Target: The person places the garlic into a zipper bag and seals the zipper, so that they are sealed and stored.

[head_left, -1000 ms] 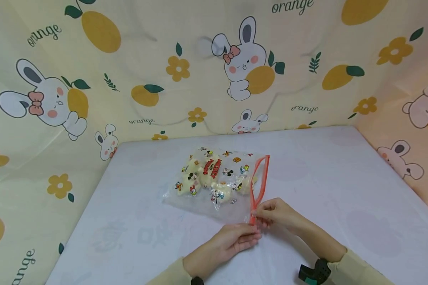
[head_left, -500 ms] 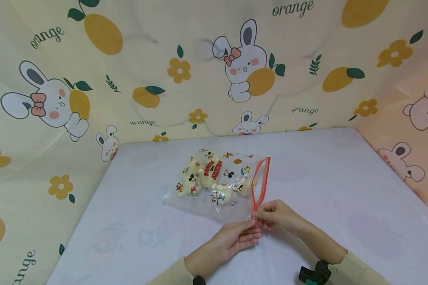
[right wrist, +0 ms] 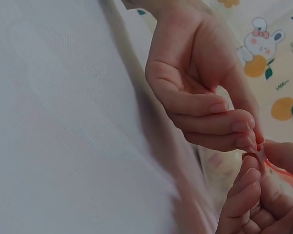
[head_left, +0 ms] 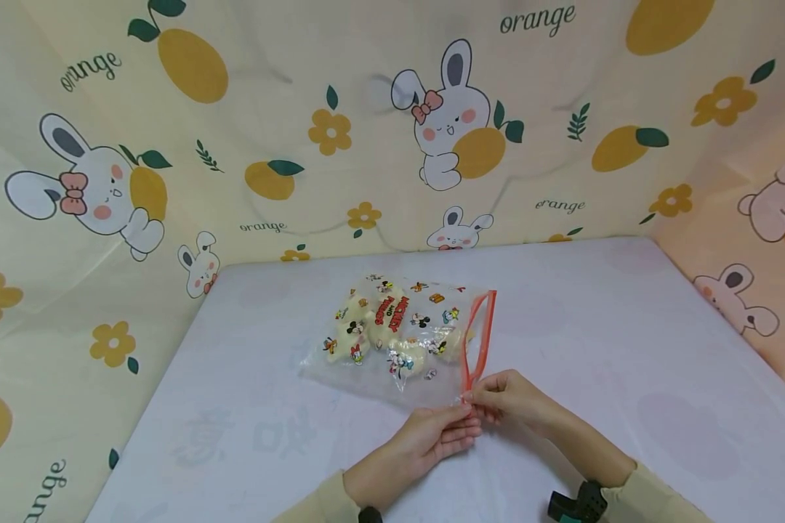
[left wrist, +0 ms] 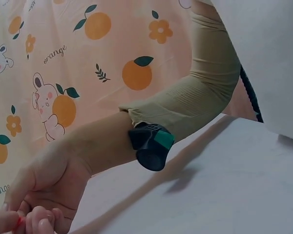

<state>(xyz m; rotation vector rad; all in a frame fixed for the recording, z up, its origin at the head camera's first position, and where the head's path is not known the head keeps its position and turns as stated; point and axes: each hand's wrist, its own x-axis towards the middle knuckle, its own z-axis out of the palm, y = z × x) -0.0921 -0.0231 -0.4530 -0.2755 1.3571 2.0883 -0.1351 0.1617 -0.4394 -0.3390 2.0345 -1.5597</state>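
Observation:
A clear zip bag (head_left: 366, 379) printed with small cartoon figures lies on the table, its orange-red zip strip (head_left: 489, 319) facing right. The strip's two edges stand apart at the far part and meet near the hands. Inside are several pale yellow, rounded pieces (head_left: 407, 356). My left hand (head_left: 421, 444) pinches the near end of the strip between thumb and fingers. Just beyond it, my right hand (head_left: 515, 398) pinches the strip with thumb and forefinger. In the right wrist view, a small pinkish zip slider (right wrist: 260, 154) shows at the right fingertips.
The white-covered table (head_left: 602, 327) extends around the bag. A patterned cloth (head_left: 366, 145) with rabbits and oranges hangs behind and along the sides. A black wrist device (head_left: 578, 501) sits at the right sleeve.
The head view has tilted slightly, so everything sits a little lower. My left thumb now covers the near end of the zip strip, which showed before. The bag stays in place.

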